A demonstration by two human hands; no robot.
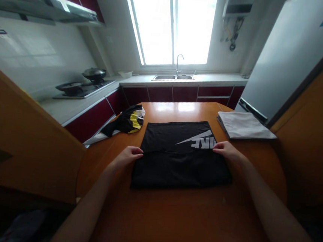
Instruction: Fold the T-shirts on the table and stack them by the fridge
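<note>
A black T-shirt lies partly folded on the wooden table, its near part turned over toward the far side. A grey printed logo shows on the flat far part, partly covered at the right by the fold. My left hand pinches the left end of the folded edge. At the right end of that edge, my right hand grips the cloth between thumb and fingers. Both hands rest low, close to the tabletop.
On the round-ended wooden table, a crumpled black, yellow and white garment lies at the back left. Folded light-grey cloths are stacked at the back right. Beyond stand a counter with a sink, a stove with pans and a fridge.
</note>
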